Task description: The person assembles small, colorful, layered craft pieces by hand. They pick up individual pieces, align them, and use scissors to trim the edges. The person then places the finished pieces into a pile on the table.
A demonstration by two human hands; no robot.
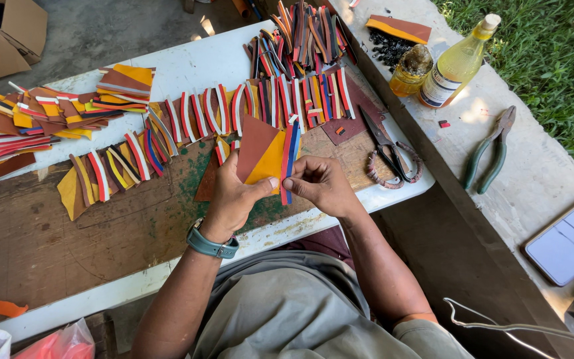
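Brown-and-yellow leather piece (260, 154) gripped by left hand (234, 199); right hand (319, 185) pinches striped strip (289, 159) alongside it.

The person is wearing a grey short-sleeved shirt (300, 312) and a teal-strapped wristwatch (211, 244) that is circling the left wrist.

Hard daylight is cast from above; the white table (187, 70) and concrete ledge (533, 166) are glared nearly white, crisp shadows are thrown, and straight edges are bowed toward the corners.
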